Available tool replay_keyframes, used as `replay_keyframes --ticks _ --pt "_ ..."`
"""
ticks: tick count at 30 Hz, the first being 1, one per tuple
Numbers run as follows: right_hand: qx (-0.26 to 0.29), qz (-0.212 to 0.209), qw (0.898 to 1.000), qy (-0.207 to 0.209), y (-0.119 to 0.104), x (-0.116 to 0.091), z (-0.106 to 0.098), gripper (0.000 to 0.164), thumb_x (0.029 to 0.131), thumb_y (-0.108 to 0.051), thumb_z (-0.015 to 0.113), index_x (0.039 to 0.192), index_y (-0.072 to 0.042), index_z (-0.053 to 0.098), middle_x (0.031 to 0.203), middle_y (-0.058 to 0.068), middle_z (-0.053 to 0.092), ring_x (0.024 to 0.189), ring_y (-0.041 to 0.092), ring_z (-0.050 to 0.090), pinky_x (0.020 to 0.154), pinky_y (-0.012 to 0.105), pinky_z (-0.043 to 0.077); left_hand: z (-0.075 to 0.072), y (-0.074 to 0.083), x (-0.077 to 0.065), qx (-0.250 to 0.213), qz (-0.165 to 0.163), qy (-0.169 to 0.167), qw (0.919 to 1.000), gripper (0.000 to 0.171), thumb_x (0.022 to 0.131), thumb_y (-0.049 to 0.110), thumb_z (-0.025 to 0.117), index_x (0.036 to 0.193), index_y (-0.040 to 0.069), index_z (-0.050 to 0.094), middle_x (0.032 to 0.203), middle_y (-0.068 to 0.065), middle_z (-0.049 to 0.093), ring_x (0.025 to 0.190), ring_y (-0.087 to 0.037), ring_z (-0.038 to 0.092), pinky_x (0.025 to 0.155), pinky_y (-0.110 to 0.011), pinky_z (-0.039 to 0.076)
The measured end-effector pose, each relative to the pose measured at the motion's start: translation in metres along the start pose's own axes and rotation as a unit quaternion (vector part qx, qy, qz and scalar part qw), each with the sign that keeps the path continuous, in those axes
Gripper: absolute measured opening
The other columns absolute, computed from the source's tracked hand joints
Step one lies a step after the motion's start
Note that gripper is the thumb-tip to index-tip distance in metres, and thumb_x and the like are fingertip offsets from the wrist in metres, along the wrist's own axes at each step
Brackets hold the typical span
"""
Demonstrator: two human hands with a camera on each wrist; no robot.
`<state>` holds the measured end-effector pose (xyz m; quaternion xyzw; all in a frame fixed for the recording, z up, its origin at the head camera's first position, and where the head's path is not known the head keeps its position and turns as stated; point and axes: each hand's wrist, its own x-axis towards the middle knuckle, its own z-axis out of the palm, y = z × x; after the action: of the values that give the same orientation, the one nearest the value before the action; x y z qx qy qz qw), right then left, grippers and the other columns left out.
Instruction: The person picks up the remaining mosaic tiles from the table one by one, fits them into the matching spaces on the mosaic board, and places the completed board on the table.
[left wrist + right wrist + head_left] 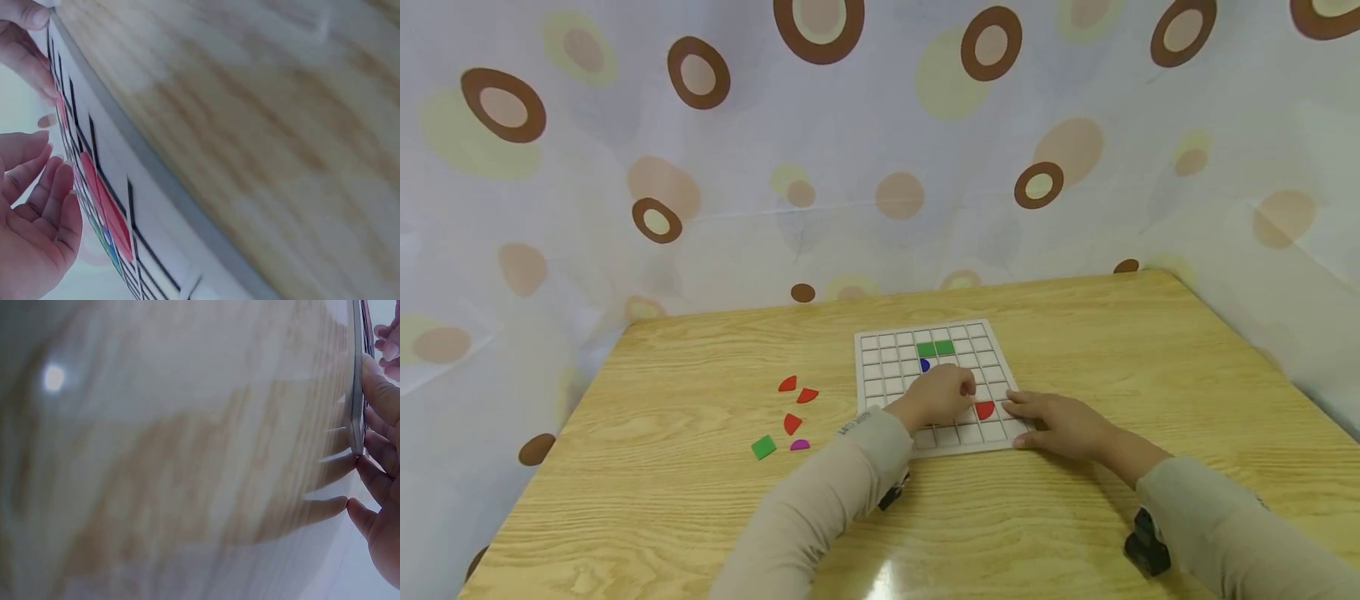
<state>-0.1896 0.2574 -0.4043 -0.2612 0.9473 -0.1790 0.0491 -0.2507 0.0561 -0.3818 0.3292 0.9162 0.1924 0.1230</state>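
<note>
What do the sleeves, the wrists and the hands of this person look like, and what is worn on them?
The left sleeve and right sleeve are long and pale beige; small dark lettering near the left sleeve's end is unreadable. Black devices show beneath both wrists. The left hand and right hand wear no gloves.
</note>
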Motion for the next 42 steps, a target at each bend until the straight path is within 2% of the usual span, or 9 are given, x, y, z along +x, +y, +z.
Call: replay_keyframes --ticks 8,19,28,32,42 --pt "0.008 0.004 1.0 -0.004 -0.001 0.0 0.0 0.061 0.077 -0.041 0.058 0.121 0.001 0.048 0.128 0.018 0.039 0.116 0.036 0.034 0.09 0.049 0.029 -0.005 -0.007 -0.007 -0.023 -0.001 0.001 0.9997 0.016 0.084 0.016 0.055 0.099 0.01 0.059 0.099 0.0 0.057 0.093 -0.012 0.051 0.077 -0.022 0.04" --pt "0.011 0.014 1.0 -0.01 -0.001 0.001 -0.001 0.062 0.077 -0.041 0.057 0.122 0.001 0.047 0.129 0.018 0.038 0.117 0.037 0.033 0.09 0.049 0.028 -0.012 -0.021 -0.02 -0.047 0.007 0.025 0.9985 0.015 0.082 0.016 0.057 0.094 0.008 0.059 0.092 0.002 0.057 0.088 -0.011 0.051 0.077 -0.021 0.039" --pt "-0.001 0.007 1.0 -0.006 -0.001 0.001 -0.001 0.062 0.077 -0.04 0.058 0.122 0.002 0.046 0.129 0.018 0.038 0.116 0.037 0.034 0.089 0.049 0.029 -0.022 -0.039 -0.04 -0.089 0.003 0.051 0.9947 0.011 0.081 0.016 0.059 0.088 0.008 0.059 0.087 0.003 0.057 0.08 -0.011 0.051 0.07 -0.024 0.041" --pt "0.0 0.005 1.0 -0.004 -0.002 0.002 -0.001 0.062 0.077 -0.041 0.058 0.121 0.002 0.047 0.128 0.019 0.039 0.116 0.037 0.034 0.089 0.049 0.029 -0.027 -0.046 -0.05 -0.087 0.003 0.064 0.9941 0.007 0.081 0.015 0.059 0.084 0.009 0.058 0.085 0.001 0.056 0.078 -0.012 0.052 0.068 -0.026 0.041" --pt "0.001 0.009 1.0 0.001 -0.003 0.001 -0.001 0.061 0.077 -0.041 0.058 0.121 0.001 0.048 0.128 0.018 0.039 0.116 0.037 0.034 0.089 0.049 0.029 -0.038 -0.061 -0.068 -0.102 -0.015 0.063 0.9926 0.016 0.082 0.014 0.058 0.094 0.004 0.059 0.089 -0.002 0.056 0.082 -0.015 0.051 0.069 -0.027 0.042"
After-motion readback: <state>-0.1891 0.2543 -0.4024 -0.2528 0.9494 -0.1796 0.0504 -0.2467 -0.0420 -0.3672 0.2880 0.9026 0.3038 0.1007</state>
